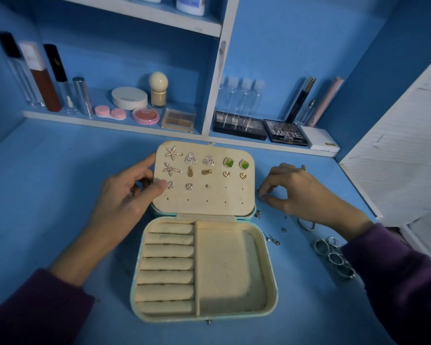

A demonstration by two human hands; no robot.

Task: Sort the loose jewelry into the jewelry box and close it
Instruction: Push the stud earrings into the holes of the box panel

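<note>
The jewelry box (272, 282) lies open on the blue table (55, 190) straight in front of me, between my two hands, its base nearest me and its lid (209, 199) tipped up on the far side. My left hand (124, 195) grips the lid by its left edge: the fingers curl behind it and my thumb (158, 188) presses on the cream face, just beside the lowest left of the pinned earrings (190, 158). Those earrings fill the top two rows of the panel and part of the third, and the bottom row of holes is bare. In the base, the ring rolls (168, 263) run down the left half and the open tray (229, 272) takes the right half; I see nothing lying in either. My right hand (296, 190) is down on the table just off the lid's right edge, apart from the box, fingers curled with thumb and fingertips drawn close together at the surface; I cannot tell whether they have hold of anything. I wear a ring on that hand. The loose pieces all lie to the right of the box: small studs (283, 229) scattered near its right rim and below my right hand, and a cluster of silver rings (335, 258) farther right, partly under my right wrist and purple sleeve (396, 282). A shelf (110, 122) of cosmetics runs along the back.
</note>
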